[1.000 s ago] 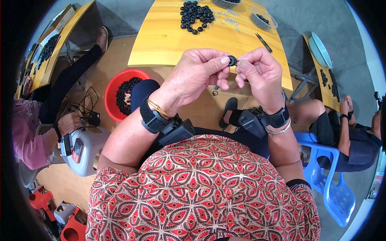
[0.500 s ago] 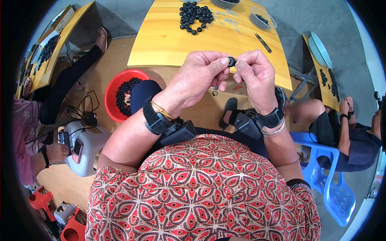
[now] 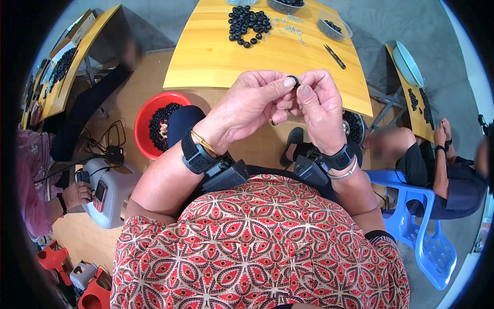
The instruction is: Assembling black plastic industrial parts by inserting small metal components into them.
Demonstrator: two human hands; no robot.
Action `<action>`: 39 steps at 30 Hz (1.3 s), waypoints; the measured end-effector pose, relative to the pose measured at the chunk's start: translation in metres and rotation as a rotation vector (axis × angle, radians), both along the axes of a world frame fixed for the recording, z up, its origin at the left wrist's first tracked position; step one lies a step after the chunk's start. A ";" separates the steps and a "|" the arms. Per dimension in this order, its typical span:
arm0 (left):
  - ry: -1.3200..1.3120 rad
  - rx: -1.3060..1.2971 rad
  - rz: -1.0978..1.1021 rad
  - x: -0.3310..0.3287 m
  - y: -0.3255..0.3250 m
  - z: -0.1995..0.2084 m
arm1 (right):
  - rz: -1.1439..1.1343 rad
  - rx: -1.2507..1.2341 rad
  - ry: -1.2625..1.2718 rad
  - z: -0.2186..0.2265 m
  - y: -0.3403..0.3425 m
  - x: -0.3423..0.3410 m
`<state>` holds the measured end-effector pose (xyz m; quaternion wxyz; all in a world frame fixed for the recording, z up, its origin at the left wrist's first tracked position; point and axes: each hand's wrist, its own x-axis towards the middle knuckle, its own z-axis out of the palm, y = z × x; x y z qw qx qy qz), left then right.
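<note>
Above the near edge of the yellow wooden table (image 3: 206, 62), my left hand (image 3: 247, 105) pinches a small round black piece (image 3: 294, 80) between thumb and fingers. My right hand (image 3: 321, 110) is closed at the same piece, its thumb and fingertips pressed against the right side. Most of the piece is covered by my fingers; only a curved dark rim shows. Farther back on the table lies a pile of round black pieces (image 3: 247, 23), with small clear or silvery bits (image 3: 293, 30) scattered beside it.
A slim black tool (image 3: 335, 56) lies at the table's right. Clear bowls (image 3: 334, 28) of black pieces stand at the back. A red basin (image 3: 141, 126) of black pieces is by my left knee, a blue plastic chair (image 3: 422, 226) at right. People sit on both sides.
My right hand has shifted slightly left, closer to my left hand. The black piece has tilted between my fingers.
</note>
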<state>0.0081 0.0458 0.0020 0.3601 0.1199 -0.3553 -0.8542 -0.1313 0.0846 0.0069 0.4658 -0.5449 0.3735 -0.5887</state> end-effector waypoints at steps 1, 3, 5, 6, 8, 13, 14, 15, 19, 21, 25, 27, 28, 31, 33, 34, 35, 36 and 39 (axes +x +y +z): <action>-0.005 -0.016 -0.001 0.000 0.000 0.000 | 0.020 0.018 -0.034 0.000 0.001 0.001; -0.015 -0.080 -0.016 0.001 -0.002 -0.003 | 0.037 0.006 -0.051 -0.002 0.001 0.000; -0.058 -0.145 -0.011 0.003 -0.003 -0.002 | 0.035 -0.013 -0.058 -0.003 0.002 0.001; -0.094 -0.178 0.000 0.004 -0.003 -0.001 | 0.023 -0.026 -0.056 -0.004 0.002 0.003; -0.134 -0.205 0.017 0.005 -0.002 0.001 | 0.038 -0.046 0.003 -0.002 0.003 0.003; -0.074 -0.128 -0.009 0.003 0.000 0.001 | 0.068 -0.163 0.225 -0.004 0.002 0.002; -0.067 -0.101 -0.018 0.003 0.000 0.002 | 0.067 -0.171 0.221 -0.004 0.003 0.003; -0.060 -0.074 -0.026 0.003 0.002 0.004 | 0.066 -0.180 0.218 -0.004 0.004 0.003; -0.062 -0.101 -0.080 0.005 -0.001 0.003 | -0.006 -0.293 0.354 -0.004 0.003 0.001; -0.068 -0.113 -0.082 0.004 -0.001 0.002 | -0.034 -0.276 0.352 -0.007 0.002 0.000; -0.101 -0.155 -0.092 0.004 -0.002 -0.003 | -0.077 -0.260 0.391 -0.014 0.002 -0.001; -0.046 -0.126 -0.155 0.006 -0.004 -0.006 | -0.067 -0.223 0.388 -0.009 0.004 0.002; -0.018 -0.111 -0.188 0.006 -0.005 -0.007 | -0.064 -0.205 0.388 -0.007 0.006 0.003; -0.030 -0.104 -0.229 0.012 -0.007 -0.005 | 0.072 -0.223 0.411 -0.010 -0.001 -0.008; -0.015 -0.063 -0.227 0.012 -0.008 -0.005 | 0.156 -0.190 0.467 -0.002 -0.002 -0.017; -0.006 -0.042 -0.229 0.011 -0.009 -0.004 | 0.164 -0.202 0.516 0.003 -0.001 -0.017; -0.030 -0.066 -0.232 0.012 -0.008 -0.003 | 0.175 -0.214 0.566 0.008 -0.001 -0.017; -0.054 -0.090 -0.234 0.014 -0.008 -0.001 | 0.156 -0.266 0.627 0.011 -0.001 -0.014; -0.081 -0.096 -0.225 0.014 -0.006 0.003 | 0.128 -0.395 0.736 0.011 -0.004 -0.012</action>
